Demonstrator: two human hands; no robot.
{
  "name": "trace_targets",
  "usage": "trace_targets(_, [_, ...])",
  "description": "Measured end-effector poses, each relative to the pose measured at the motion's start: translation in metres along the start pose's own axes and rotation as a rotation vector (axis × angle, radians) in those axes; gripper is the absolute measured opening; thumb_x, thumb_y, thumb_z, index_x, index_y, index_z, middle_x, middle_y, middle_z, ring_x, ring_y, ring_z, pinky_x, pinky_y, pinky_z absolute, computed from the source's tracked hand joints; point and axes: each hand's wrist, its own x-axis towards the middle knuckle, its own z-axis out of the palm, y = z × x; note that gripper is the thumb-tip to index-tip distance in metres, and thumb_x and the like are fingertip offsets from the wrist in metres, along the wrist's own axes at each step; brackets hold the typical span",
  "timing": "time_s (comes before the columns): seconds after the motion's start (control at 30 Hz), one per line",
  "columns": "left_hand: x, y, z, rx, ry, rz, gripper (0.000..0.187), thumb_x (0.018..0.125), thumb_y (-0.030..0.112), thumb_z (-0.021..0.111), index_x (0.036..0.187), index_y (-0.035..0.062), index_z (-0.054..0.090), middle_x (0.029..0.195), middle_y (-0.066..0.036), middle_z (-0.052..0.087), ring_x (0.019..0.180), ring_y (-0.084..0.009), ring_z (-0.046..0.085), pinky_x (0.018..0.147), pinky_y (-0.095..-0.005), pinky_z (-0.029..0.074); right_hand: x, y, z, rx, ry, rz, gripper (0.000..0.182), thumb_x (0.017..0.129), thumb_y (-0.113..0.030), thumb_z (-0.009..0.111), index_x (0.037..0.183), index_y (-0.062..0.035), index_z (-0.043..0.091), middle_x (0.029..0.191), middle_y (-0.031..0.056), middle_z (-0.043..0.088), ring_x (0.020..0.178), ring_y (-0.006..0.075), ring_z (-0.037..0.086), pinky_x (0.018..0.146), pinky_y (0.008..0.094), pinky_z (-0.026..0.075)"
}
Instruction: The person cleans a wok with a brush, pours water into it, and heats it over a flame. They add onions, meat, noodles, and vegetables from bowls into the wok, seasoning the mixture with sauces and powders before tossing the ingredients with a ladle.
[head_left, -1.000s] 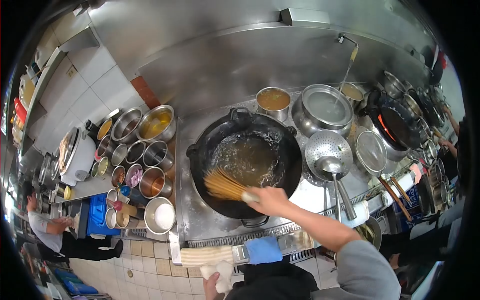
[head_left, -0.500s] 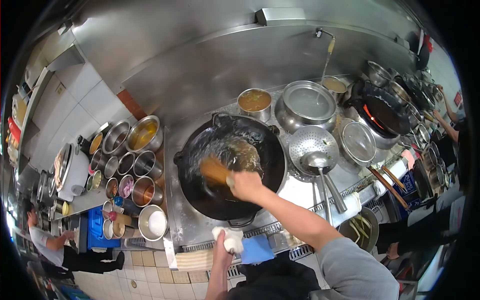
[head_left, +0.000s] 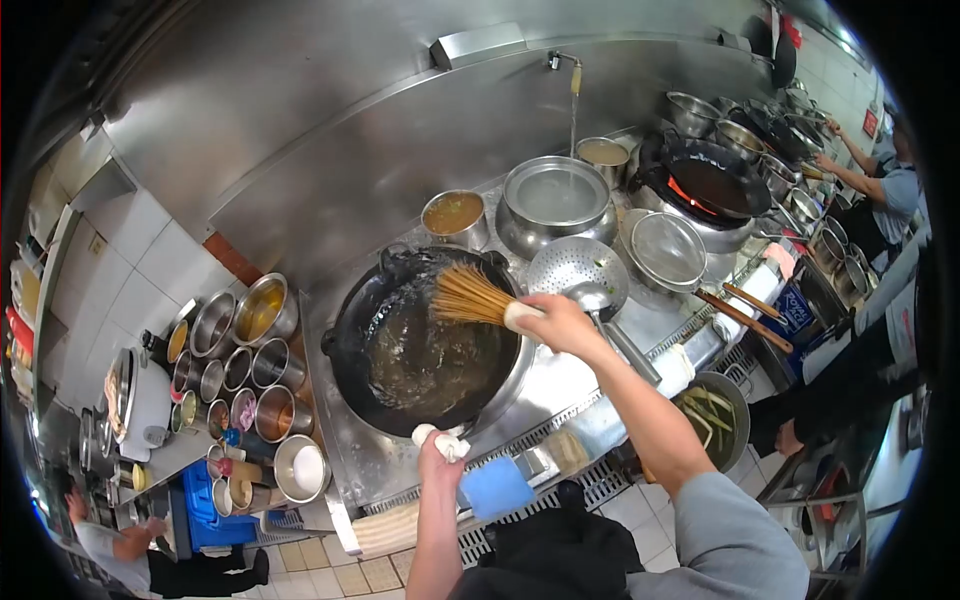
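A large black wok (head_left: 350,370) sits on the steel stove with murky water in its bowl. My right hand (head_left: 556,323) is closed round the pale handle of a bamboo brush (head_left: 470,296), whose bristles spread over the wok's upper right side, above the water. At the wok's near rim my left hand (head_left: 438,458) grips a white cloth (head_left: 447,443). The cloth hides the rim where the two meet. Below it, a blue cloth (head_left: 497,488) lies along the stove's front edge.
Left of the wok stand several steel pots and a bowl of white powder (head_left: 308,468). A perforated ladle (head_left: 577,278), a lidded pot (head_left: 558,192) and a running tap (head_left: 575,78) are to the right. Co-workers stand at far left and far right.
My right hand and the brush have moved up and right from the wok's middle. The wok is tilted, and its water has spread. The camera view has shifted too.
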Motion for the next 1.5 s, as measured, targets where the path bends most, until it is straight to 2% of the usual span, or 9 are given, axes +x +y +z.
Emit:
trace_targets(0.07, [0.004, -0.002, -0.018, -0.007, -0.021, 0.035, 0.014, 0.079, 0.011, 0.061, 0.092, 0.0120, 0.057, 0.082, -0.006, 0.062, 0.074, -0.0262, 0.062, 0.064, -0.0415, 0.052, -0.038, 0.043, 0.017, 0.503, -0.013, 0.079, 0.052, 0.086, -0.029, 0.070, 0.128, -0.0004, 0.060, 0.078, 0.0110, 0.067, 0.042, 0.0121, 0.053, 0.039, 0.0296, 0.042])
trace_targets(0.3, [-0.054, 0.022, -0.035, 0.204, 0.026, 0.128, 0.014, 0.078, 0.010, 0.060, 0.090, 0.0076, 0.055, 0.072, -0.006, 0.058, 0.060, -0.0247, 0.062, 0.052, -0.0383, 0.053, -0.153, 0.040, 0.059, 0.986, 0.081, 0.296, 0.045, 0.092, -0.024, 0.067, 0.133, -0.0073, 0.057, 0.077, 0.0018, 0.066, 0.048, 0.0070, 0.051, 0.039, 0.0222, 0.040])
trace_targets(0.87, [-0.113, 0.114, 0.014, 0.842, 0.001, 0.750, 0.026, 0.074, 0.003, 0.057, 0.099, 0.0008, 0.056, 0.080, -0.006, 0.058, 0.065, -0.0187, 0.060, 0.058, -0.0318, 0.049, -0.222, 0.036, 0.155, 0.724, -0.015, 0.093, 0.049, 0.092, -0.024, 0.070, 0.137, -0.0120, 0.056, 0.088, 0.0010, 0.066, 0.057, 0.0056, 0.053, 0.050, 0.0230, 0.044])
trace_targets(1.0, [-0.121, 0.109, 0.029, 0.854, -0.067, 0.856, 0.036, 0.077, -0.001, 0.054, 0.113, -0.0008, 0.053, 0.090, -0.008, 0.059, 0.072, -0.0176, 0.061, 0.065, -0.0303, 0.050, -0.203, 0.042, 0.173, 0.428, 0.221, -0.312, 0.058, 0.088, -0.028, 0.074, 0.138, -0.0094, 0.053, 0.097, 0.0063, 0.069, 0.067, 0.0092, 0.062, 0.060, 0.0241, 0.050])
trace_targets(1.1, [-0.135, 0.092, 0.032, 0.944, -0.066, 0.968, 0.048, 0.076, -0.001, 0.055, 0.123, -0.0052, 0.048, 0.102, -0.013, 0.059, 0.086, -0.0210, 0.060, 0.079, -0.0332, 0.050, -0.180, 0.013, 0.154, 0.473, 0.079, -0.048, 0.056, 0.083, -0.032, 0.074, 0.131, -0.0078, 0.057, 0.111, 0.0128, 0.070, 0.099, 0.0252, 0.068, 0.090, 0.0353, 0.051])
trace_targets(1.27, [-0.170, 0.020, -0.001, 1.102, 0.071, 1.163, 0.063, 0.075, 0.002, 0.057, 0.135, -0.0109, 0.040, 0.120, -0.022, 0.055, 0.109, -0.0286, 0.056, 0.099, -0.0376, 0.043, -0.088, 0.000, 0.129, 1.072, 0.146, 0.179, 0.050, 0.088, -0.025, 0.071, 0.131, -0.0073, 0.054, 0.075, 0.0057, 0.064, 0.044, 0.0099, 0.053, 0.038, 0.0265, 0.041])
trace_targets(1.37, [-0.162, -0.012, -0.043, 0.837, 0.049, 1.041, 0.069, 0.078, -0.001, 0.055, 0.142, -0.0102, 0.031, 0.131, -0.023, 0.049, 0.116, -0.0288, 0.054, 0.103, -0.0373, 0.041, -0.112, 0.004, 0.157, 0.525, 0.428, -0.202, 0.056, 0.086, -0.030, 0.070, 0.136, -0.0094, 0.053, 0.104, 0.0182, 0.071, 0.086, 0.0274, 0.072, 0.079, 0.0373, 0.056])
trace_targets(1.4, [-0.154, -0.015, -0.054, 0.812, 0.058, 1.014, 0.069, 0.078, -0.003, 0.055, 0.143, -0.0100, 0.030, 0.132, -0.022, 0.048, 0.116, -0.0286, 0.053, 0.104, -0.0373, 0.041, -0.148, -0.009, 0.130, 0.447, 0.136, -0.056, 0.059, 0.085, -0.035, 0.069, 0.137, -0.0136, 0.054, 0.108, 0.0206, 0.069, 0.106, 0.0354, 0.067, 0.095, 0.0410, 0.050])
trace_targets(1.5, [-0.160, -0.004, -0.035, 0.844, 0.155, 1.062, 0.068, 0.079, -0.003, 0.053, 0.143, -0.0094, 0.031, 0.131, -0.021, 0.049, 0.116, -0.0286, 0.053, 0.102, -0.0366, 0.042, -0.175, 0.042, 0.100, -0.143, -0.212, -0.021, 0.058, 0.086, -0.045, 0.062, 0.138, -0.0233, 0.054, 0.107, 0.0184, 0.070, 0.098, 0.0371, 0.068, 0.086, 0.0455, 0.053])
